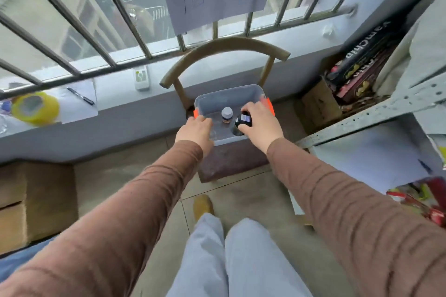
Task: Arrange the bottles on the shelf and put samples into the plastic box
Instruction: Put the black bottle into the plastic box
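A clear plastic box [230, 94] with orange latches sits on the seat of a wooden chair [224, 48] in front of me. Inside it stands a small sample bottle with a white cap [227, 114]. My right hand [260, 123] is over the box's right front corner, gripping a black-capped bottle [243, 121] just inside the box. My left hand [196, 131] rests on the box's left front corner, fingers curled over its rim. A metal shelf [376, 116] stands to the right.
A window ledge [72, 106] at left carries a yellow tape roll [36, 108], paper and a pen. Cardboard boxes [36, 200] sit at lower left. Snack boxes [362, 72] lie behind the shelf. Barred window ahead.
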`<act>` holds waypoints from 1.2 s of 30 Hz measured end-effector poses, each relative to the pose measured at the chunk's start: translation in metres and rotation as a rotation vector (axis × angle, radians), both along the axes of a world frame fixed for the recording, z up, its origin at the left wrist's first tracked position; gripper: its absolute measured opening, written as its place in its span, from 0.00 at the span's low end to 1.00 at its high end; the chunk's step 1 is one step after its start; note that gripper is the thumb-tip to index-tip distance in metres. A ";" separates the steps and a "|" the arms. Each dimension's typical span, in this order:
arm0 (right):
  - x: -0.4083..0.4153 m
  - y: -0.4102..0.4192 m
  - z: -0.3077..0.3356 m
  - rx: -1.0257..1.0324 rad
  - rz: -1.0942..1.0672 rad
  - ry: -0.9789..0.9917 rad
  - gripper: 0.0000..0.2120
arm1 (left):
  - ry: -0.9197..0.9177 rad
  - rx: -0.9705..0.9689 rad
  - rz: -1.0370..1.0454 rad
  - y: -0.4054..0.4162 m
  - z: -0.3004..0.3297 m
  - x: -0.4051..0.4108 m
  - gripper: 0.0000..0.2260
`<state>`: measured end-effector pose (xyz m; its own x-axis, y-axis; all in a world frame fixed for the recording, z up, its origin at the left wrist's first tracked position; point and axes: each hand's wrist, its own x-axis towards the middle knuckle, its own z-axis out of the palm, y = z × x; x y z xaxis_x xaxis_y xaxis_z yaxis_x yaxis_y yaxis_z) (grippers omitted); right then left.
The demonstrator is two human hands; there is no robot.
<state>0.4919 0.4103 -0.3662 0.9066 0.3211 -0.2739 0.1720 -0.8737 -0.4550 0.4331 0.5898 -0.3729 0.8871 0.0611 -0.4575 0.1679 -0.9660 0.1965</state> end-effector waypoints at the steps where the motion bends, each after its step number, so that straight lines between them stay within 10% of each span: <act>1: 0.009 0.006 -0.010 -0.017 -0.008 0.016 0.17 | 0.011 0.003 -0.018 0.004 -0.009 0.008 0.20; 21: 0.080 0.058 -0.207 -0.264 0.080 0.396 0.19 | 0.123 0.188 -0.283 0.012 -0.156 0.111 0.16; 36: 0.050 -0.022 -0.103 -0.059 -0.186 0.191 0.16 | 0.061 0.147 -0.289 -0.001 -0.083 0.102 0.16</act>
<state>0.5416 0.3880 -0.4697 0.8785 0.1322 -0.4591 -0.0780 -0.9083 -0.4109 0.5354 0.5887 -0.4556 0.8487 -0.1201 -0.5150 -0.1103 -0.9927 0.0496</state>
